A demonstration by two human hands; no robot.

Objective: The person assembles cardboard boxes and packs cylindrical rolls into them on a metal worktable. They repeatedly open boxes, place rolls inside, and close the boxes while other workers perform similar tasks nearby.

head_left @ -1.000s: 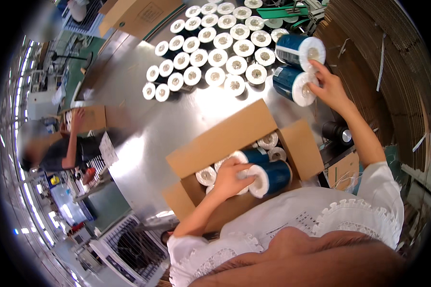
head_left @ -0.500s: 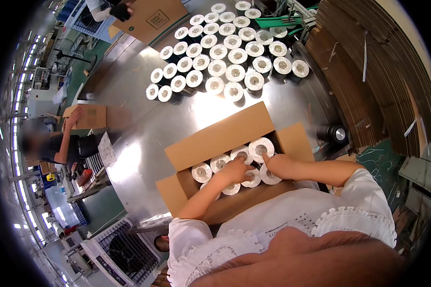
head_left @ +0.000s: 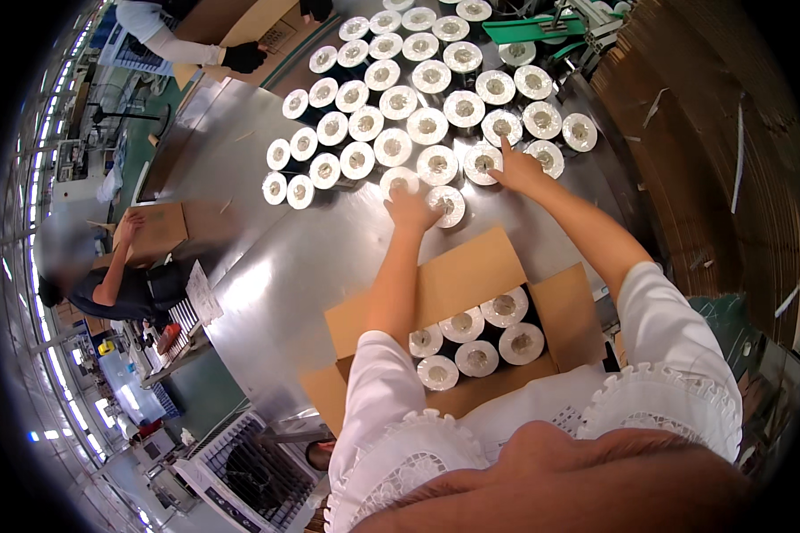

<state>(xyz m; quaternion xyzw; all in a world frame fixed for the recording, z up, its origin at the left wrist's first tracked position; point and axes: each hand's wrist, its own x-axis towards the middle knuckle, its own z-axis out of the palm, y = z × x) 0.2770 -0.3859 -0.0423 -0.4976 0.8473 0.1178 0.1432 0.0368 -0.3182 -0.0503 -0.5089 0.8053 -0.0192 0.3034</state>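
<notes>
Many white-topped rolls [head_left: 427, 126] with hollow cores and dark sides stand upright on the metal table. My left hand [head_left: 411, 211] reaches to the near edge of this group, its fingers spread over one roll [head_left: 400, 181] and against another roll [head_left: 449, 207]. To its right, my right hand [head_left: 520, 169] has its fingers apart, one fingertip at the core of a roll [head_left: 503, 127] and the thumb by a nearer roll [head_left: 482, 165]. Close to my body is an open cardboard box [head_left: 471, 271] with two rows of similar rolls inside; my left forearm hides part of it.
Flattened cardboard stacks [head_left: 711, 115] rise on the right. A green guide [head_left: 533, 30] lies at the far right of the metal table [head_left: 267, 258]. A co-worker's gloved hand [head_left: 243, 58] is by a large carton at the far left; another person [head_left: 120, 284] handles a box at left.
Both my hands have left the rolls in the box and moved forward to the group on the table. The view has shifted, and the co-worker's gloved hand has moved along the large carton.
</notes>
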